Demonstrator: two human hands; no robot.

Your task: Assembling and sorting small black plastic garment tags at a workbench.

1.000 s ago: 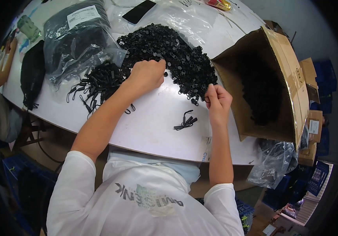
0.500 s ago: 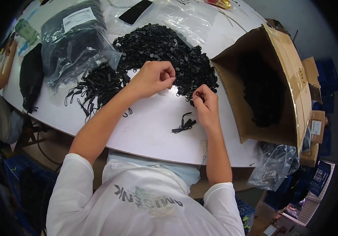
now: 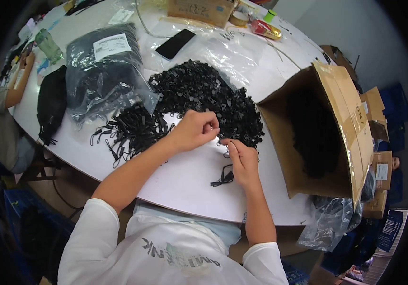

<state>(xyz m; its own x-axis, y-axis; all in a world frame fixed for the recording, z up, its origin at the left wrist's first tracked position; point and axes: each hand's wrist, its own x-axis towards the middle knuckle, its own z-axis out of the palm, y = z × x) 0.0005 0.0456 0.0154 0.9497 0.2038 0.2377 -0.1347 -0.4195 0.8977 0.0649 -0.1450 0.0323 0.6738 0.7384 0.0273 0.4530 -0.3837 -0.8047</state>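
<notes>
The white table carries everything, and its near edge runs at 6 o'clock, so an elbow sweep could drop loose parts over it. At 3 o'clock from my hands the cardboard box stands tipped, mouth open and dark contents inside; a bump from my right side might shift it and spill them. The clear plastic bag of black goods is at 10 o'clock; if it slumps, it could slide onto the loose pieces. At 12 the heap of small flat black clips comes close to my fingers, and brushing it could scatter clips. The pile of black cord loops at 9 o'clock could snag as its strands cross.

My left hand has thumb and forefinger brought together; I cannot tell whether anything sits between them. My right hand pinches a black cord piece, which could slip because so little of it shows. At 6 o'clock, just below, the small cord bunch could tangle under my wrist.
</notes>
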